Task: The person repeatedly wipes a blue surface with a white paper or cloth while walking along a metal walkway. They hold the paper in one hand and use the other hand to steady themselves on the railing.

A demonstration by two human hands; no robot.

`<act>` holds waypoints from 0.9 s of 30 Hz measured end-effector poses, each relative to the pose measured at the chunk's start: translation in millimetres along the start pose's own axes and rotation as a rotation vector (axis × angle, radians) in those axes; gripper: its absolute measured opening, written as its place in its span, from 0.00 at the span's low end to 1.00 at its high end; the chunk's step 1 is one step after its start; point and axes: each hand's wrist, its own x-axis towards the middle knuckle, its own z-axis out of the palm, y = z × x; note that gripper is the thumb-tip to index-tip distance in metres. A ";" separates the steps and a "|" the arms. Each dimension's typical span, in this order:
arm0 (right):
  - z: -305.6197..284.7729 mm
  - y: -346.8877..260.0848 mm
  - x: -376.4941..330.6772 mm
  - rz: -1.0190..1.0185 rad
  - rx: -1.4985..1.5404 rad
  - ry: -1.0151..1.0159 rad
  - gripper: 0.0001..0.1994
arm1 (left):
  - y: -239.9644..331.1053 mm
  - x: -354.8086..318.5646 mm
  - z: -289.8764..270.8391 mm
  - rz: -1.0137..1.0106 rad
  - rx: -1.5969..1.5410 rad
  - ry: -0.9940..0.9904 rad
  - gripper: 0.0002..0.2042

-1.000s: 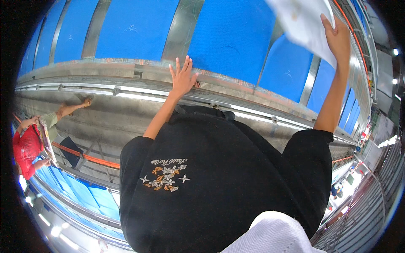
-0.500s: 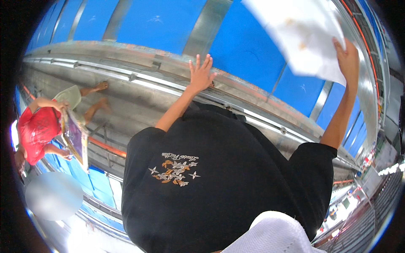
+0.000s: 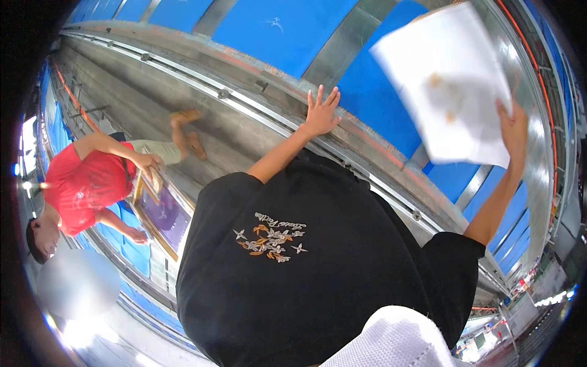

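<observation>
My right hand point(image 3: 513, 127) pinches the edge of a large white sheet point(image 3: 468, 107) with brownish stains, paper or thin cloth, I cannot tell which. The sheet hangs slanted over the far side of a long table, above blue fabric panels point(image 3: 278, 30) laid in a row. With fingers spread, my left hand point(image 3: 322, 113) is at the table's near edge beside a blue panel; whether it rests there or hovers I cannot tell. Nothing is in that hand.
A metal rail point(image 3: 223, 94) runs along the table's near side. To the left, in the aisle point(image 3: 147, 101), a person in a red shirt point(image 3: 92, 180) carries a purple screen frame point(image 3: 162, 211). Another table with blue panels point(image 3: 125, 238) stands behind that person.
The view has turned, shifting the table across the picture. My right hand has brought the white sheet lower, more fully into view. The person with the frame has come closer.
</observation>
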 end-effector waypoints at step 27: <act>43.6 -82.2 -38.5 -0.189 0.268 -0.520 0.14 | -57.8 -39.3 -57.5 0.013 -0.277 0.156 0.26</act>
